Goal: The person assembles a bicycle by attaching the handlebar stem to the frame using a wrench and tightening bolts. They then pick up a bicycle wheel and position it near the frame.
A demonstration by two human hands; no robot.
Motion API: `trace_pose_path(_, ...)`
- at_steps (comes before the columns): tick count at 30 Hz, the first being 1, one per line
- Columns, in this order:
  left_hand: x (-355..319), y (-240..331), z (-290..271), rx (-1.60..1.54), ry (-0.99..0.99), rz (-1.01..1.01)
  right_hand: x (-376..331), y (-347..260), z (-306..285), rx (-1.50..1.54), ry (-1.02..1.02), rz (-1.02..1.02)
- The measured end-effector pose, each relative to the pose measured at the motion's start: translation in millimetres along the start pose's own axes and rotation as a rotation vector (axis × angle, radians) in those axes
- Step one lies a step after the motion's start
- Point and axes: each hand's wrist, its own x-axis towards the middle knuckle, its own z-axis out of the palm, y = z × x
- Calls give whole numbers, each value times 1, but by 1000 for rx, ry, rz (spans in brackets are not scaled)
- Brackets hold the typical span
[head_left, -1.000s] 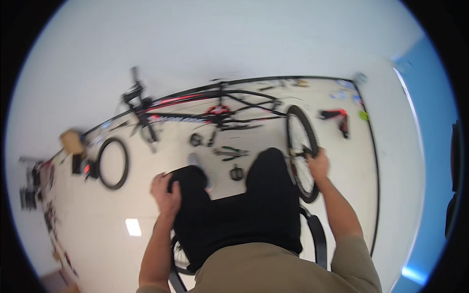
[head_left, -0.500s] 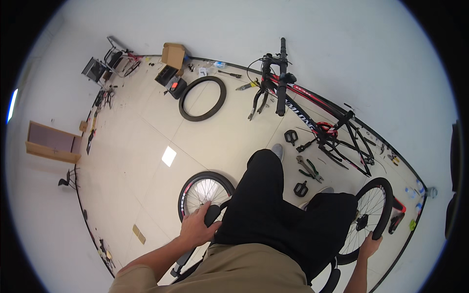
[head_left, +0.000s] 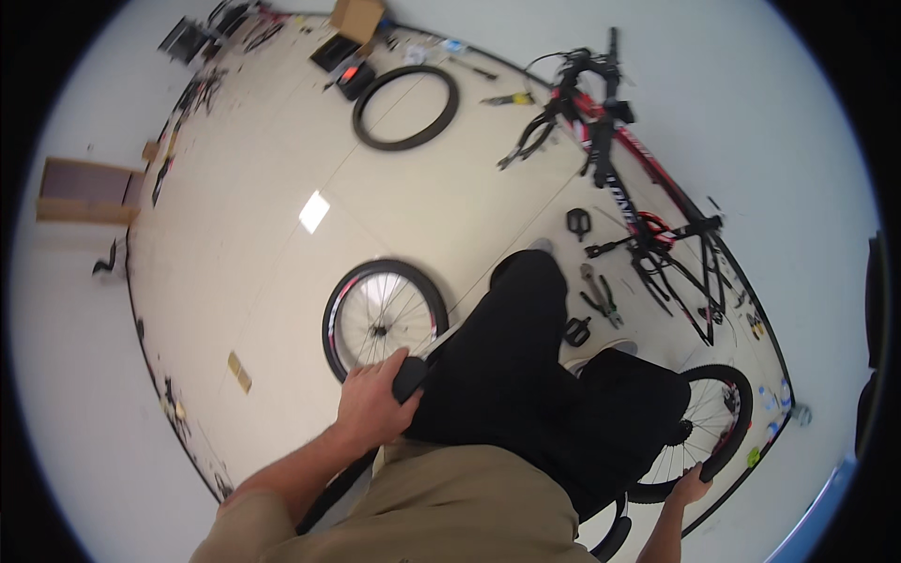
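My left hand (head_left: 372,403) is closed around the rounded black end of a chair armrest (head_left: 409,377), left of my thigh. Just beyond it, a spoked bicycle wheel (head_left: 379,330) with a black tire and red-and-white rim markings lies on the floor. At my right side, my right hand (head_left: 692,485) grips the tire of another bicycle wheel (head_left: 685,432), which has a dark sprocket cluster at its hub. My right leg hides the near side of that wheel. My legs are bent, as if seated.
A black-and-red bicycle frame (head_left: 648,159) lies along the wall. Pedals (head_left: 579,222), green-handled pliers (head_left: 610,314) and a wrench (head_left: 587,277) lie by my feet. Farther off are a loose tire (head_left: 359,113), a cardboard box (head_left: 357,17) and a toolbox (head_left: 355,81). Bottles (head_left: 768,398) stand right.
My view has shifted, so the frame and floor items sit higher in it. My left hand stays on the armrest. My right hand keeps hold of the wheel, which sits slightly lower in view.
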Motion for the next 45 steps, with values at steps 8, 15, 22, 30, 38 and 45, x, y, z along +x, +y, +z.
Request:
trace_pose_path(8, 3, 1, -3, -30, -73, -18, 9, -8, 4, 20, 52, 41)
trace_pose_path(15, 0, -5, -4, -42, -81, 5, 9, -22, 10, -61, 25, 68)
trace_pose_path(22, 4, -4, -2, -85, -49, -25, 14, 10, 10, 90, 17, 81)
trace_pose_path(30, -3, 4, 3, -69, -69, -140, -9, -29, 16, 119, 95, 57)
trace_pose_path(38, -6, -8, 13, -183, -64, -134, -11, -20, 16, -138, 121, 32)
trace_pose_path(45, -11, 16, -7, -103, -142, -173, -29, -65, 11, -176, 70, 30)
